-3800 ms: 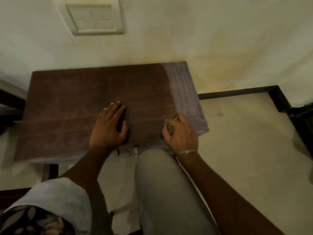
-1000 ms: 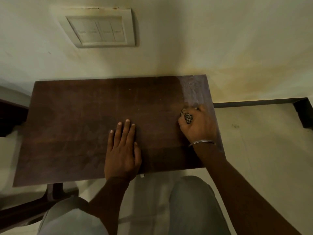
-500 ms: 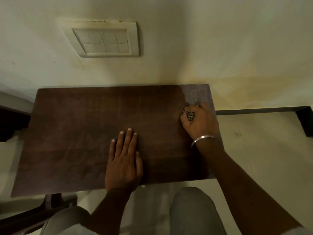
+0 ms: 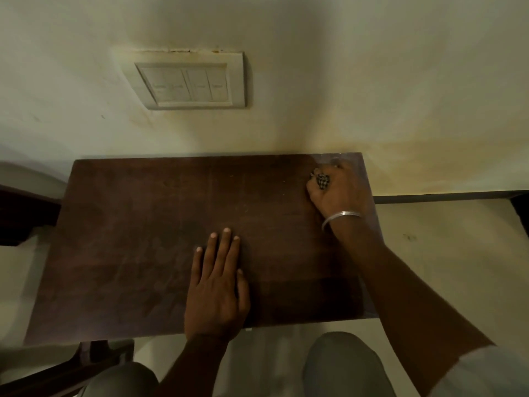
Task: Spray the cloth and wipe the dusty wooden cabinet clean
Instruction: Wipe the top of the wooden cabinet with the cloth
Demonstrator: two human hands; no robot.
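The dark wooden cabinet top point(image 4: 143, 239) fills the middle of the head view, set against the wall. My right hand point(image 4: 336, 190) is bunched around a small checked cloth point(image 4: 322, 179) and presses it on the top near the far right corner. A thin pale dusty patch point(image 4: 347, 159) shows at that corner, beyond my fingers. My left hand point(image 4: 217, 285) lies flat, palm down, fingers together, near the front edge at the middle. No spray bottle is in view.
A white switch plate point(image 4: 189, 80) is on the wall above the cabinet. A dark skirting board point(image 4: 446, 196) runs along the tiled floor at the right. Dark wooden furniture point(image 4: 25, 213) stands at the left. My knees are below the front edge.
My right hand has slid the cloth from the front right edge up along the right side to the far right corner, shrinking the dusty strip. My left hand has stayed flat.
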